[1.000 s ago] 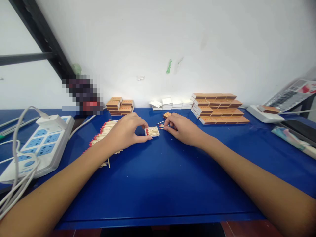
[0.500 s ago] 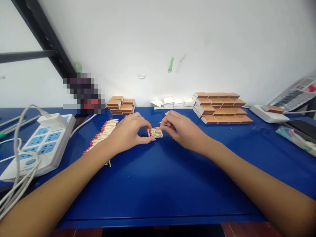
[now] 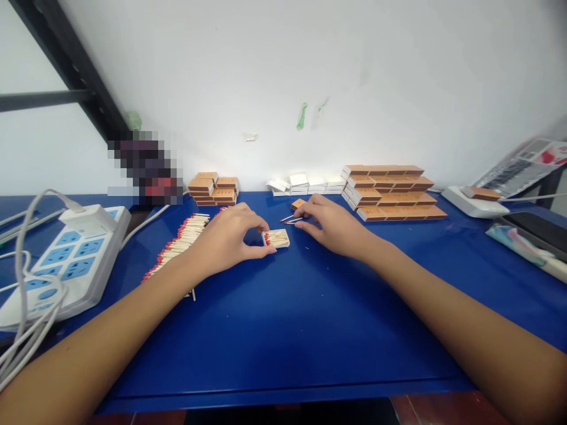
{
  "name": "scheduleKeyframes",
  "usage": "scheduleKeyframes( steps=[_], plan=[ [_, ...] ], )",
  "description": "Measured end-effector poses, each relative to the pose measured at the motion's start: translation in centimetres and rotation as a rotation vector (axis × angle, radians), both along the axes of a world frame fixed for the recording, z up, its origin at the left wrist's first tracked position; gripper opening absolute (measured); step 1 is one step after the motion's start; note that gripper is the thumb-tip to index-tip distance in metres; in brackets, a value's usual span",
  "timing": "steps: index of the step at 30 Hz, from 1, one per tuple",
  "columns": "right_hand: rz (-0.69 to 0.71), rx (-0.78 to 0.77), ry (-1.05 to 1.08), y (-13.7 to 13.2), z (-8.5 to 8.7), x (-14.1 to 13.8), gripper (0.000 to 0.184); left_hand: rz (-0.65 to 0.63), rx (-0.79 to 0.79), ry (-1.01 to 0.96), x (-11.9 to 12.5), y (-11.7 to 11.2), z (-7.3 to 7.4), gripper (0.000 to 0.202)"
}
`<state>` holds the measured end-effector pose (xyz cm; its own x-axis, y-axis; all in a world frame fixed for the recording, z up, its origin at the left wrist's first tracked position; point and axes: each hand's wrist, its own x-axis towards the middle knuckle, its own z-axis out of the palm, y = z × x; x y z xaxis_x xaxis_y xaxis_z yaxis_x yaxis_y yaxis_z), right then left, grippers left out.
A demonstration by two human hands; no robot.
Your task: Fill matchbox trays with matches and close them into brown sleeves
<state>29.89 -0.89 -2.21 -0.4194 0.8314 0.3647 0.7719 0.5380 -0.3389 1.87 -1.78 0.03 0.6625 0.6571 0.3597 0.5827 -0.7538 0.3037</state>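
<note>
One small white cardboard tray of red-tipped matches (image 3: pixel 276 238) lies flat on the blue table (image 3: pixel 283 330), near its middle. The left hand (image 3: pixel 230 237) pinches the tray's left end between thumb and fingers. The right hand (image 3: pixel 335 226) rests just beyond it, its fingertips touching about three loose matches (image 3: pixel 290 219); whether it grips them I cannot tell. One long row of matches (image 3: pixel 179 248) lies behind the left hand. Two stacks of orange matchbox sleeves (image 3: pixel 390 193) stand by the wall, and one single orange sleeve (image 3: pixel 299 204) lies apart; their print is too small to read.
</note>
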Motion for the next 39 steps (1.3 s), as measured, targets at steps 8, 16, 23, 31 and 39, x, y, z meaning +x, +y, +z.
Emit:
scheduleKeyframes(
  steps=[8, 16, 23, 31, 39],
  plan=[
    [-0.035, -0.105, -0.040, 0.0, -0.4, -0.4, 0.011, 0.040, -0.031, 0.024, -0.1, 0.2, 0.0, 0.028],
    [-0.045, -0.108, -0.086, 0.3, 0.1, 1.0, 0.012, 0.040, -0.011, 0.020, -0.2, 0.2, 0.2, 0.027],
    [-0.049, -0.151, -0.097, 0.3, 0.1, 0.6, 0.013, 0.028, 0.010, 0.022, -0.2, 0.2, 0.1, 0.026],
    [-0.032, -0.060, -0.017, 0.1, -0.3, 0.0, 0.015, 0.020, 0.035, 0.013, -0.2, 0.3, 0.2, 0.026],
    [-0.006, -0.101, -0.028, 0.6, -0.9, 0.0, 0.015, 0.022, 0.027, 0.017, -0.2, 0.2, 0.2, 0.024]
  ],
)
